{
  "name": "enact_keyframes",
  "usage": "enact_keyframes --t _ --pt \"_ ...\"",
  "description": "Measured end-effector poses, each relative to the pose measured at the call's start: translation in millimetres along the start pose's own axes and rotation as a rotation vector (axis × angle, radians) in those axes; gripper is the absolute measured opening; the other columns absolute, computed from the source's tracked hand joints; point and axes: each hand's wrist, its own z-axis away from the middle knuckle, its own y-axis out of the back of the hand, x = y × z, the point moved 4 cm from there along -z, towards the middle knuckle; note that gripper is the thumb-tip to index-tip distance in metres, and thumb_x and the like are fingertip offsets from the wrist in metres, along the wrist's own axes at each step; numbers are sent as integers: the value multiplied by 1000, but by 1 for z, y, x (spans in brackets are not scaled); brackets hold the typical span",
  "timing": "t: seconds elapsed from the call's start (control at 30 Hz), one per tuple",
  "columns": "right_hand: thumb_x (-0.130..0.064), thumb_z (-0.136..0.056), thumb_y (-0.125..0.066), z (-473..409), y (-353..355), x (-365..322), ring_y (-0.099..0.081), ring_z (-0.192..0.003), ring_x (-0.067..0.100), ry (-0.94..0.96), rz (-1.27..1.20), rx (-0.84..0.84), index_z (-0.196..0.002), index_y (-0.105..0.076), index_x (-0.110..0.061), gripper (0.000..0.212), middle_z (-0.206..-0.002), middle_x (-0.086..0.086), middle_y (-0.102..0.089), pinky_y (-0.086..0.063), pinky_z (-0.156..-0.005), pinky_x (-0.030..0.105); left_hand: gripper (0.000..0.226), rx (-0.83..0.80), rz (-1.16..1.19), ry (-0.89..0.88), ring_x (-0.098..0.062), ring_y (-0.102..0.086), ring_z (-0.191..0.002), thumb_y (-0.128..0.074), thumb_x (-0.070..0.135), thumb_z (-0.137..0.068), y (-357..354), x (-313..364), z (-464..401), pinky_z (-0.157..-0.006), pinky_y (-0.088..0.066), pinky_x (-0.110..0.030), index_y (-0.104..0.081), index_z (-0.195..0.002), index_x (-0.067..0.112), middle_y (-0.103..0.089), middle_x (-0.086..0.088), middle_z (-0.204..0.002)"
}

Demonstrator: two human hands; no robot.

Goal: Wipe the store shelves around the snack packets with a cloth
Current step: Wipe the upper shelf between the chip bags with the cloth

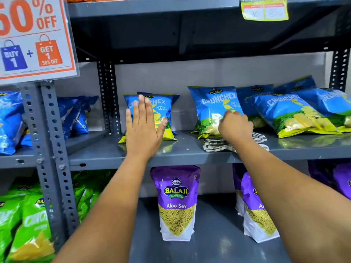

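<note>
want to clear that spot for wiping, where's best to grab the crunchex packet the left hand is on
Pinch the top crimped seal of the blue Crunchex packet, coming from the front and above. It stands upright leaning back, so that flat edge is exposed, while the puffed body would crush. The left hand lies flat against its front, fingers open.

Cloth [216,144]: middle hidden under right hand [235,126] | sale sign [34,37]: cropped left | price tag [265,9]: figures blurred

Sale sign [36,37]: "50% OFF", "BUY 1 + GET 1 50% OFF"
Blue chip bags [214,109]: "BALAJI WAFERS", "CRUNCHEX", "SIMPLY SALTED"
Purple pouch [176,202]: "BALAJI WAFERS", "Aloo Sev"
Yellow price tag [265,10]: "MARKET", handwritten "90"; second number unclear
</note>
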Motion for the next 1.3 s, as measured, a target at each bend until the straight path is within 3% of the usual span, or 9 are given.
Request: enact_keyframes --t 0.1,0.33,0.5,0.67,0.8,0.93,1.07,1.2,1.3 --pt "-12 -85 -45 11 -16 9 -55 -109 38 -106 71 -227 -112 -53 -2 29 -121 20 -58 -41 -81 38 77 -22 35 19 -37 -25 -137 -18 54 -91 -15 3 26 -112 -7 -45 -22 -141 -5 -25 -23 -149" --pt "-23 -86 -48 6 -25 -14 -54 -112 35 37 118 -353 -114 -53 -3 35 -125 18 -57 -43 -82 35 72 -77 34 93 -37 -30 -135 -23 48 -90 -47 5 61 -109 -20 -54 -29 -140 -3 -30 -22 -148" --pt "-38 -81 -60 -15 -19 -11 -41 -125 36 186 -23 -438 -119 -55 -13 46 -135 16 -50 -38 -101 40 71 -61 53 94 -33 -21 -139 -24 47 -89 -46 5 62 -112 -5 -45 -23 -142 0 -23 -18 -151" --pt "-61 -79 -48 6 -44 5 -25 -140 22 310 -69 -892 -136 -37 -26 68 -153 2 -27 -15 -118 40 72 -56 45 112 -31 -15 -141 -20 48 -88 -46 6 62 -113 -3 -44 -18 -144 2 -17 -16 -153" --pt "-58 -79 -52 9 -45 -3 -47 -122 28 372 -96 -734 -121 -54 -24 54 -136 10 -52 -36 -107 41 71 -70 72 149 -32 -13 -141 -22 47 -89 -45 5 71 -114 -3 -41 -16 -144 2 -16 -18 -153" --pt "-48 -83 -53 33 -42 -15 -58 -99 42 404 10 -267 -102 -59 -17 37 -109 26 -63 -44 -76 42 71 -125 48 117 -31 -12 -139 -21 50 -94 -52 -13 129 -112 -5 -38 -20 -142 -3 -19 -22 -151" --pt "-29 -81 -55 77 -38 -34 -59 -79 51 440 -211 118 -101 -56 -7 30 -85 37 -64 -45 -70 49 76 -334 12 259 -29 -8 -139 -11 56 -93 -64 -66 250 -111 -2 -36 -16 -143 -1 -6 -13 -150" --pt "-27 -70 -47 133 -66 -57 -60 -79 46 458 -562 49 -112 -57 -7 48 -87 32 -67 -37 -73 43 80 -515 -146 475 -33 -21 -136 -10 59 -92 -61 -138 359 -107 -11 -40 -27 -140 -2 -21 -20 -149" --pt "-40 -67 -44 189 -122 -79 -61 -71 29 324 -794 -224 -113 -59 -12 56 -81 19 -70 -34 -64 29 81 -618 -205 580 -43 -37 -128 -9 57 -93 -62 -178 386 -102 -16 -43 -36 -135 -6 -35 -27 -143"
